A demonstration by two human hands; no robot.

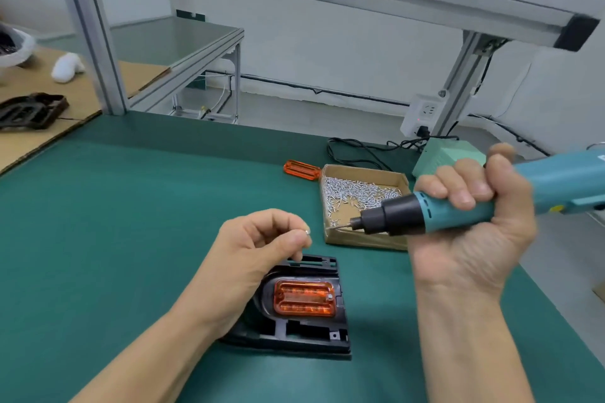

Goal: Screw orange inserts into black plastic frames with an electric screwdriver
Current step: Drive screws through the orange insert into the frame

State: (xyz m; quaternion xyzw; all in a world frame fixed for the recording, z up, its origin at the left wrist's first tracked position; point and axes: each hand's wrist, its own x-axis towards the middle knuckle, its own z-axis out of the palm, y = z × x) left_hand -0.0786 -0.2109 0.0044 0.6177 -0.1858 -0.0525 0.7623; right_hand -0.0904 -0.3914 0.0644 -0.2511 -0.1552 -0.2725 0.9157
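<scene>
The green desk (114, 222) carried a black plastic frame (304, 334) with an orange insert (304, 303) seated inside it. Beyond the frame and to its right sat a cardboard box (363, 239) of loose screws (357, 193), a spare orange insert (301, 169) just beside the box. Above the frame's right side, the right hand (471, 222) held its grip wrapped around a teal electric screwdriver (458, 206). Over the frame's far edge, the left hand (258, 252) pinched a small screw (307, 232).
</scene>
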